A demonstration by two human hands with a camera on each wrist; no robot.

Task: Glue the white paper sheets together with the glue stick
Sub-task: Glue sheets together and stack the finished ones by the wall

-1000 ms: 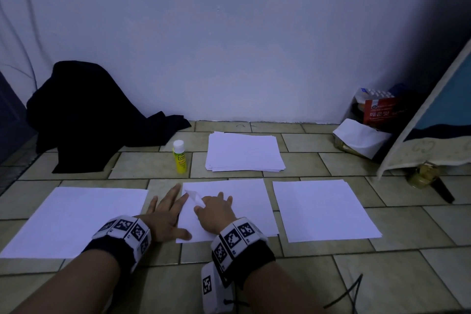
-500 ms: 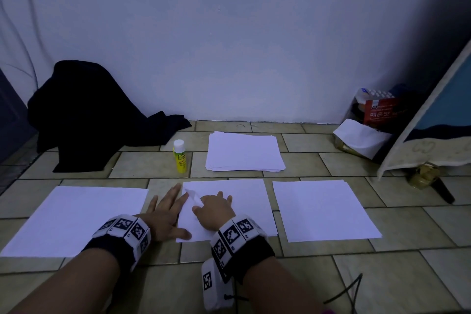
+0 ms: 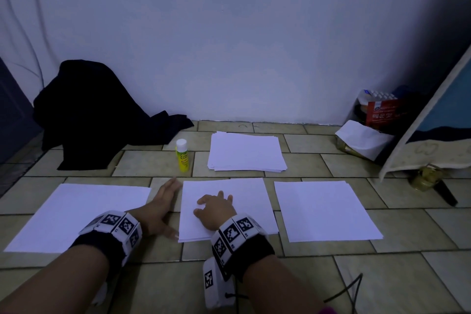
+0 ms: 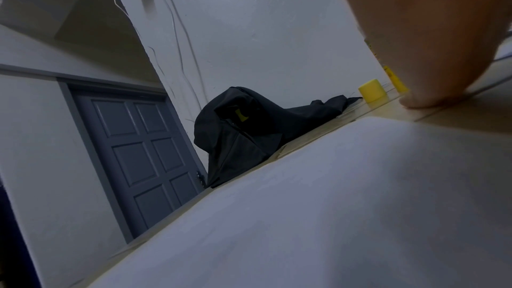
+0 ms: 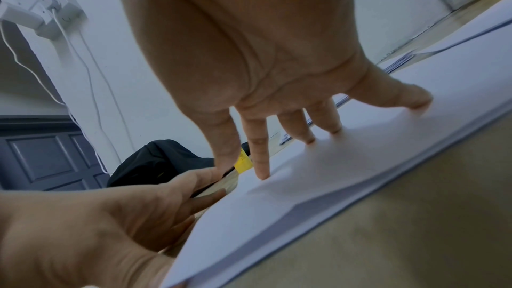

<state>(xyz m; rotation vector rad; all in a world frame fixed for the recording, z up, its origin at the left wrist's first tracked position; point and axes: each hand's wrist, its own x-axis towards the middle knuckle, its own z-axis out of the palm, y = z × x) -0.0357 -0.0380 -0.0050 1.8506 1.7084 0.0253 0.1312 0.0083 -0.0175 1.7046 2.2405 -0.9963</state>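
Lifted corner of middle paper [image 3: 229, 196] now flat under right hand [image 3: 216, 209].

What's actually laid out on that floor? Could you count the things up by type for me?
Paper lots lying flat near the hands: 3 (left, middle, right)
Paper stack by the wall: 1
Glue stick: 1
Black cloth heap: 1
Red printed package: 1
Hands: 2 (left hand, right hand)
Total: 9

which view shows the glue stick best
The head view: the glue stick stands upright and unblocked on the floor tiles. The left wrist view shows only yellow slivers beside the left hand; the right wrist view shows a yellow patch behind the fingers.
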